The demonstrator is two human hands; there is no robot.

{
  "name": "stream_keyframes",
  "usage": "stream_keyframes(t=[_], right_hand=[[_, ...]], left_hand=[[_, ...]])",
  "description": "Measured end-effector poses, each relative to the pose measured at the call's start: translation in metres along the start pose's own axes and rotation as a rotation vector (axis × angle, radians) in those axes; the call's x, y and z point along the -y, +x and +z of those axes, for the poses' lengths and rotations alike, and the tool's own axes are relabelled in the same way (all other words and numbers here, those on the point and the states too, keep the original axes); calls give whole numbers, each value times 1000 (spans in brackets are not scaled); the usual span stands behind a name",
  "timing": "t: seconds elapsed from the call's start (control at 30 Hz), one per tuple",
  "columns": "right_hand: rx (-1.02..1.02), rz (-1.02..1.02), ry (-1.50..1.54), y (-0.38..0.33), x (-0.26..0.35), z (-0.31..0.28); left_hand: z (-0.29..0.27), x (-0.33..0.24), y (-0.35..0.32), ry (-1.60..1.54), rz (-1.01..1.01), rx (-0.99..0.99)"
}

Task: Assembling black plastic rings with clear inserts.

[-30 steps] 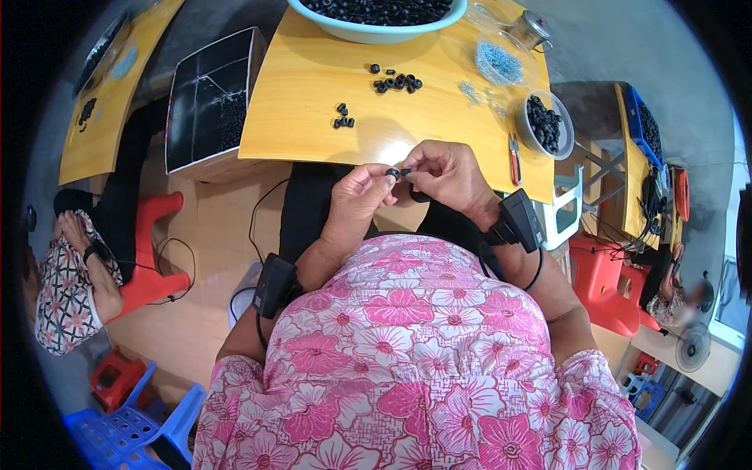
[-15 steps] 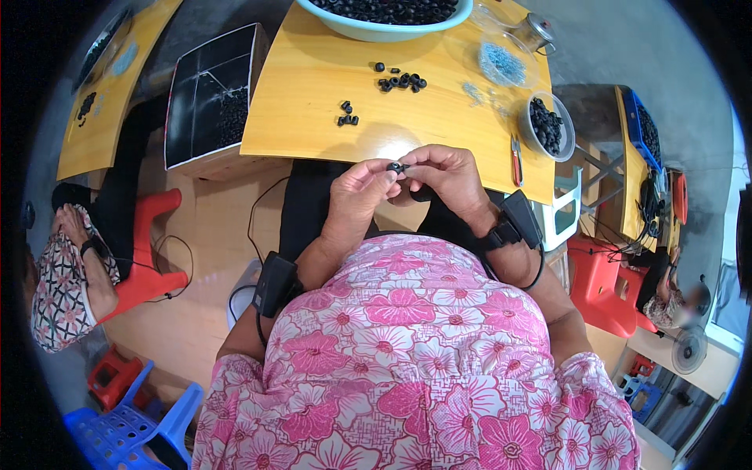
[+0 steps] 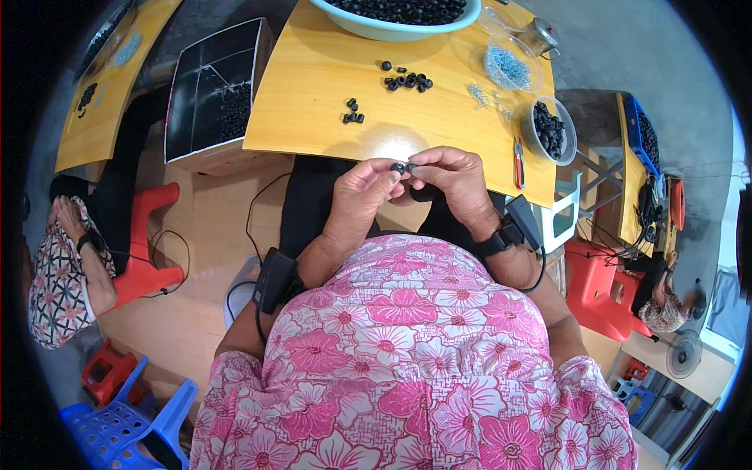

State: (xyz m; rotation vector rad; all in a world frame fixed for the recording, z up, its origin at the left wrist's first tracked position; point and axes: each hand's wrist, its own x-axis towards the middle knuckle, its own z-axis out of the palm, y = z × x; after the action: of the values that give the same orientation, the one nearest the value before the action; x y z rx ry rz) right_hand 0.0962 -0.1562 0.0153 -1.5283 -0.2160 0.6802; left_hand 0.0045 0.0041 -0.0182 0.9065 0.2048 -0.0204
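Observation:
My left hand (image 3: 363, 188) and my right hand (image 3: 450, 177) meet just in front of the yellow table's (image 3: 313, 86) near edge. Between the fingertips of both hands sits a small black ring-shaped part (image 3: 399, 167), pinched from either side. Two little heaps of the same black parts (image 3: 406, 80) and black parts (image 3: 352, 112) lie on the tabletop beyond my hands. Black devices are strapped to both my wrists, with cables running off them.
A pale bowl (image 3: 392, 30) full of black parts stands at the table's far edge, a small grey bowl (image 3: 548, 129) of them at the right, with clear bags and red-handled pliers (image 3: 518, 153) nearby. A black box (image 3: 215, 90) sits left. Other people sit at left and right on red stools.
My hands have stayed together at the table's edge, fingers shifting slightly on the small black part. Nothing else has visibly moved.

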Motion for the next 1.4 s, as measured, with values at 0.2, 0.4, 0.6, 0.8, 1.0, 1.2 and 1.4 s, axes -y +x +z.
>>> stream_keyframes(t=[0.2,0.4,0.6,0.8,1.0,1.2,1.4], right_hand=[[-12,-29,31,-2,4,-1],[-4,-15,-29,-3,3,-2],[4,-28,-31,-3,3,-2],[26,-14,-37,-3,3,-2],[46,-30,-111,-3,7,-2],[72,-95,-143,-2,4,-4],[71,-74,-138,-3,5,-1]], left_hand=[[3,-1,-1,127,1,-66],[-1,2,0,224,58,-20],[0,-1,1,239,72,13],[-3,3,1,262,80,18],[-1,0,0,310,72,9],[0,-1,1,360,83,14],[0,-1,0,376,102,12]])
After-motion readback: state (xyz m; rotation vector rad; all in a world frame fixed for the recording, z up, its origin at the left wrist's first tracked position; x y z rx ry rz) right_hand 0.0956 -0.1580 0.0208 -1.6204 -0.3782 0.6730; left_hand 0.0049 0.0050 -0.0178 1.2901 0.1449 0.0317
